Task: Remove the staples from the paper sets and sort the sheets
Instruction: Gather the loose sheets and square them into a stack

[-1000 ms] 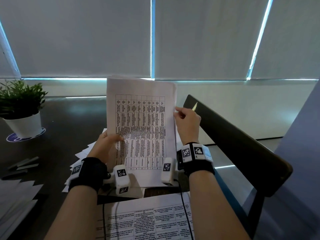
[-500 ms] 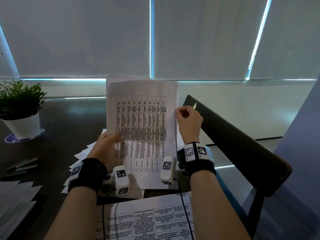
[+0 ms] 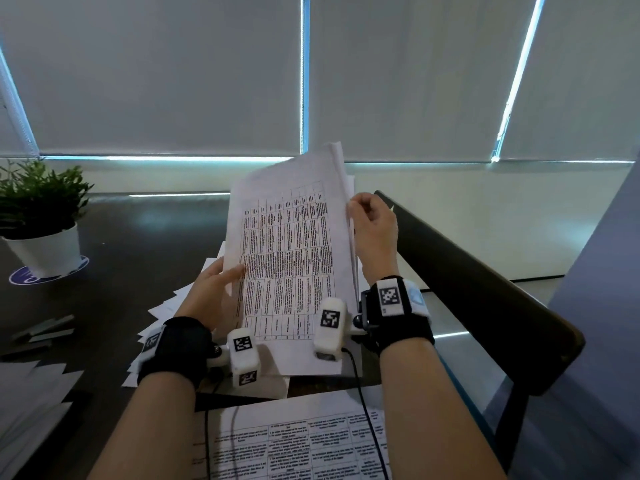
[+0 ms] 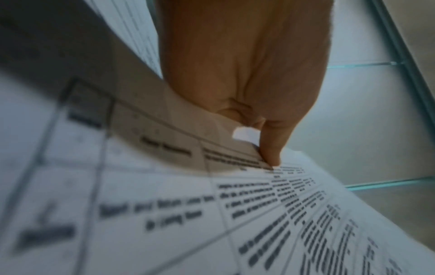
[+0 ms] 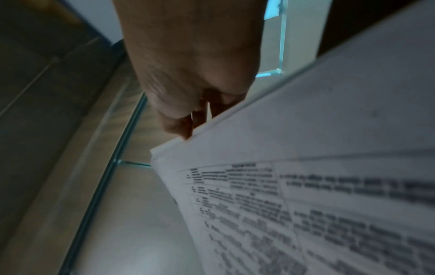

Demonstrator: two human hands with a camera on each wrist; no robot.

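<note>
Left hand (image 3: 211,292) and right hand (image 3: 375,226) pinch the upright paper set's (image 3: 291,258) side edges, top tilted right.

A potted plant (image 3: 38,216) in a white pot is sitting at about nine o'clock on the dark table (image 3: 138,244), standing on a round blue mat (image 3: 20,277). A few flat grey strips (image 3: 41,329) are lying on the table at about eight o'clock, below the plant. Grey window blinds (image 3: 156,74) are hanging across the top, with bright light showing at their edges. A dark chair back (image 3: 485,292) is slanting across at about four o'clock.
</note>
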